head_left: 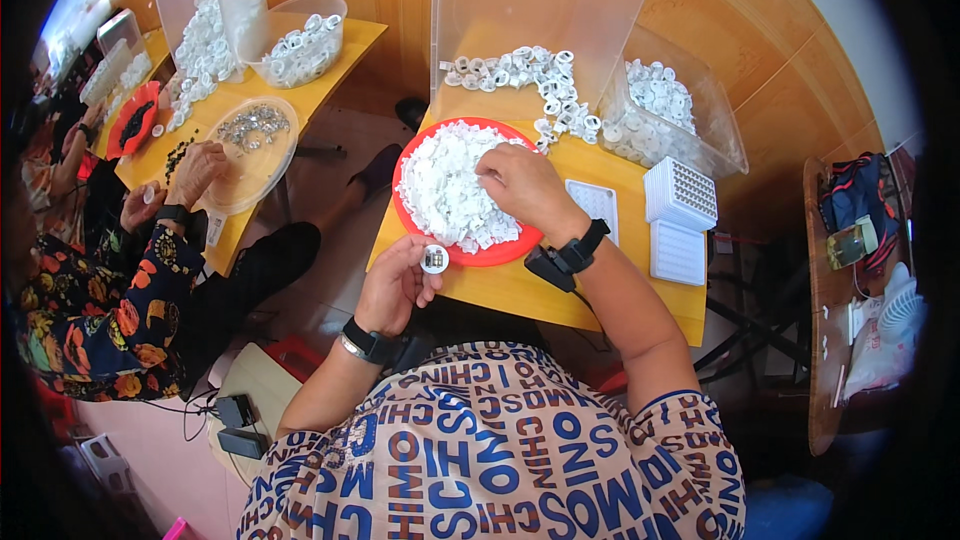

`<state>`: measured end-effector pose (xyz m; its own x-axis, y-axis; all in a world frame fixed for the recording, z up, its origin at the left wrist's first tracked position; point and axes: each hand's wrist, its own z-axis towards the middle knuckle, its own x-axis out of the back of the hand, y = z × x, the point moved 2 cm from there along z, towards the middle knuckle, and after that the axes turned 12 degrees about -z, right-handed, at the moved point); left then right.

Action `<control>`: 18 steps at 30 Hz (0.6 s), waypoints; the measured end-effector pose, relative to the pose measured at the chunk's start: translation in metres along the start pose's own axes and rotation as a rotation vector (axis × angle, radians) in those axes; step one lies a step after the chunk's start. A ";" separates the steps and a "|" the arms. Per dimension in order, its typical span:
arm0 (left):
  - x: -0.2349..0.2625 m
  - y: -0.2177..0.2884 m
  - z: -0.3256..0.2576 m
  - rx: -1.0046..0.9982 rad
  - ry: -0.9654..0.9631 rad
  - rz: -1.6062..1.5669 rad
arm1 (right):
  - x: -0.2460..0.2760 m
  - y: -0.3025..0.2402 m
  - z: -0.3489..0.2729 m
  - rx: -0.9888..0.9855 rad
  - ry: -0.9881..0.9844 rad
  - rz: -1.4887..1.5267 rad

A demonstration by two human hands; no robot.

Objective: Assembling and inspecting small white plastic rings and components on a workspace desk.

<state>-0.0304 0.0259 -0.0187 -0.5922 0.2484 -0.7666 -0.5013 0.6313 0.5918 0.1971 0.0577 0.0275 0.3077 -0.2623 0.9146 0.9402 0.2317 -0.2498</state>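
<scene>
Desk (488,286): smooth, wood-like. Tray (503,255) near its front edge: glossy red plastic. Heaped pieces (440,180): matt white plastic. Round part (434,259) in left fingers (402,251): white plastic, metallic inserts. Bin (708,105) at far right corner: clear, glossy plastic.

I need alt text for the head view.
A person's left hand holds a small round white part, while the right hand is at a heap of small white pieces in a round red tray on a yellow table. White trays and a clear bin of white parts stand to the right; a co-worker is at another table, left.
</scene>
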 end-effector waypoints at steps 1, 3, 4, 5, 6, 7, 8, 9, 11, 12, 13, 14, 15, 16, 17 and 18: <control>0.000 -0.001 0.000 0.005 -0.001 -0.006 | 0.001 -0.003 0.001 0.047 0.011 -0.002; -0.001 -0.001 0.000 0.006 -0.004 -0.006 | -0.006 -0.004 0.004 0.095 0.023 -0.082; -0.002 -0.002 0.000 0.005 -0.005 -0.005 | -0.009 -0.004 0.005 0.144 0.034 -0.160; -0.002 -0.001 0.000 0.004 -0.005 -0.005 | -0.011 -0.003 0.005 0.146 0.034 -0.160; -0.002 -0.001 -0.001 0.004 0.002 -0.007 | -0.013 -0.002 0.006 0.138 0.023 -0.200; -0.001 0.000 -0.001 0.005 0.010 -0.009 | -0.014 -0.001 0.006 0.130 0.011 -0.240; 0.000 0.000 -0.002 0.002 0.012 -0.010 | -0.014 -0.001 0.006 0.133 0.010 -0.239; 0.002 -0.001 -0.002 -0.003 0.009 -0.011 | -0.012 -0.001 0.005 0.142 0.006 -0.252; 0.005 -0.001 -0.002 -0.008 0.007 -0.012 | -0.011 -0.003 0.005 0.151 0.000 -0.266; 0.005 -0.001 -0.003 -0.009 0.013 -0.011 | -0.010 -0.004 0.005 0.156 0.007 -0.269; 0.005 -0.002 -0.003 -0.010 0.018 -0.011 | -0.010 -0.005 0.005 0.160 0.013 -0.273; 0.004 -0.001 -0.003 -0.010 0.018 -0.010 | -0.010 -0.005 0.005 0.159 0.014 -0.273; 0.003 -0.001 -0.003 -0.002 0.016 -0.008 | -0.010 -0.005 0.005 0.165 0.002 -0.292; 0.002 -0.001 -0.003 0.005 0.013 -0.006 | -0.011 -0.005 0.005 0.171 -0.009 -0.311; 0.003 -0.002 -0.003 0.005 0.014 -0.005 | -0.012 -0.004 0.004 0.171 -0.009 -0.310; 0.003 -0.002 -0.002 0.001 0.010 -0.004 | -0.012 -0.004 0.004 0.172 -0.001 -0.305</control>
<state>-0.0330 0.0238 -0.0218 -0.5962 0.2383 -0.7666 -0.5032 0.6331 0.5882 0.1890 0.0639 0.0184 0.0165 -0.3429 0.9392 0.9502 0.2978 0.0920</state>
